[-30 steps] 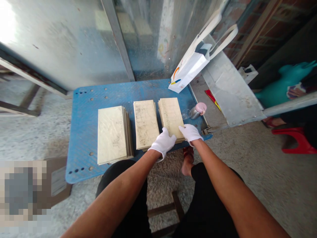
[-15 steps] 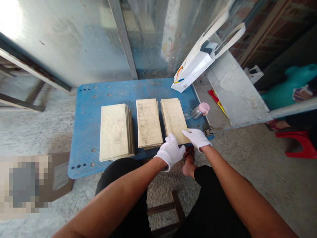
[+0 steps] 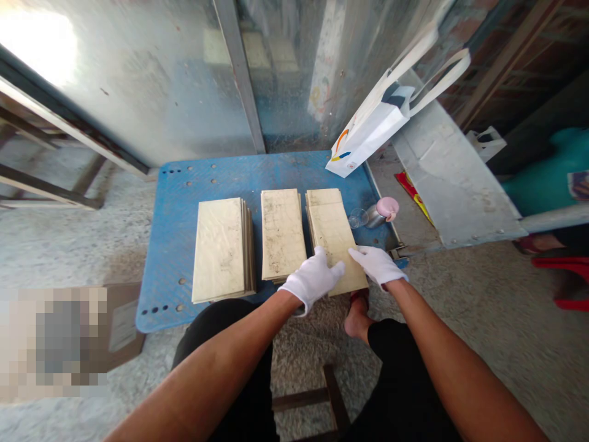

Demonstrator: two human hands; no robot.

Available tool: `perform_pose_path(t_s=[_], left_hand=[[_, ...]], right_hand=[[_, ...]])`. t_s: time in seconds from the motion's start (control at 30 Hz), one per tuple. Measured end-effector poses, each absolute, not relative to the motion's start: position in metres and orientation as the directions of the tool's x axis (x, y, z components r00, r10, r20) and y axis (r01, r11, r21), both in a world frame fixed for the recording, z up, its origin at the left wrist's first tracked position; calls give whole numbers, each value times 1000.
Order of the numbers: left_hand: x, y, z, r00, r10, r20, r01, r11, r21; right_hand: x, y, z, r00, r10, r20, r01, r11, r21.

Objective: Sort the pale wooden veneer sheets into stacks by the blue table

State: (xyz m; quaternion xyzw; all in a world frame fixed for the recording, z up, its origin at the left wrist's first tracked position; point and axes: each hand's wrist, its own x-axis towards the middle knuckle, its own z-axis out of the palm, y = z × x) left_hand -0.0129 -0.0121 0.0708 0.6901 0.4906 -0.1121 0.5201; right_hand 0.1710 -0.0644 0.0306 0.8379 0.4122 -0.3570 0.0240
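Three stacks of pale beige tiles lie on a blue plastic board [image 3: 184,233]: a left stack [image 3: 222,248], a middle stack [image 3: 281,233] and a right stack [image 3: 324,197]. The top tile [image 3: 338,242] of the right stack is slid toward me and overhangs the board's near edge. My left hand [image 3: 311,279], in a white glove, grips that tile's near left corner. My right hand [image 3: 377,265], also gloved, holds its near right edge.
A white paper bag [image 3: 372,126] leans at the board's far right corner. A small pink-capped bottle [image 3: 385,210] and a clear cup [image 3: 358,217] sit beside the right stack. A cardboard box [image 3: 122,322] lies at the left. A metal panel [image 3: 448,178] slopes at the right.
Both hands have drawn the top tile of the right stack toward me, so it now sticks out past the board's near edge. The view has shifted slightly.
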Motion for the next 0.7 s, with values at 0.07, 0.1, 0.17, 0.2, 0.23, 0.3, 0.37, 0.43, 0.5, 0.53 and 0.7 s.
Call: perform_pose_path(t_s=[0.07,0.1,0.17,0.2,0.23,0.3,0.37,0.43,0.5,0.53,0.7], left_hand=[[-13,-7,68,481,589,-649,775,60,629],[-13,-6,66,482,593,-645,768,70,637],[-12,-7,64,484,592,-644,761,79,644],[-12,-7,63,488,588,-645,757,82,648],[-11,-9,63,490,585,-647,755,87,650],[-9,-10,62,489,582,-650,752,96,652],[-7,-10,61,487,586,-648,747,105,657],[-6,-9,59,480,598,-642,744,111,659],[-6,-7,56,473,608,-637,741,117,661],[-6,-6,54,469,613,-636,739,121,662],[-9,-6,51,452,638,-623,717,156,680]], right_hand=[[168,-59,31,422,663,-619,705,-669,-237],[167,-57,31,430,652,-625,705,-675,-220],[167,-55,30,437,639,-633,707,-679,-196],[166,-55,29,436,641,-631,712,-675,-194],[166,-55,29,434,645,-629,718,-669,-190],[167,-56,28,428,650,-629,730,-658,-183],[167,-56,27,424,652,-629,736,-652,-180],[167,-56,26,427,653,-625,739,-651,-176],[167,-56,25,436,653,-619,740,-652,-166],[166,-56,25,439,654,-616,741,-651,-164],[166,-63,25,414,663,-623,763,-626,-160]])
